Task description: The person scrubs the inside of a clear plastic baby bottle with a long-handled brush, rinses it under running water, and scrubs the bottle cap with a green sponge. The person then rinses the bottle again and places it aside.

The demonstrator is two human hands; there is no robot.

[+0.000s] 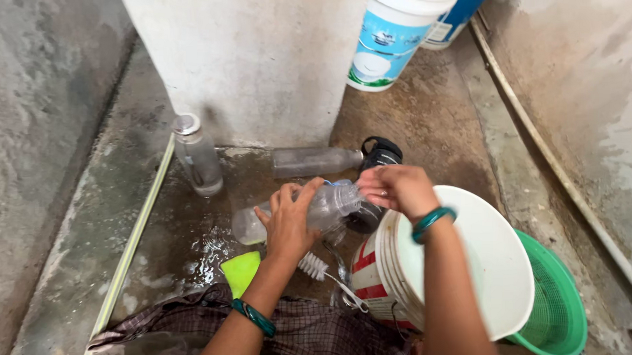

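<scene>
At the bottom of the frame lies checked cloth, with a yellow-green scrubber and a bottle brush on the wet floor just above it. At centre the left hand is wrapped around a clear plastic bottle held on its side; the right hand, fingers pinched together, is at the bottle's mouth above a white bucket. A green basket sits at lower right. Farther up, one bottle stands, another lies by the wall, and two tubs occupy the top.

left hand gripping clear bottle, white bucket
</scene>
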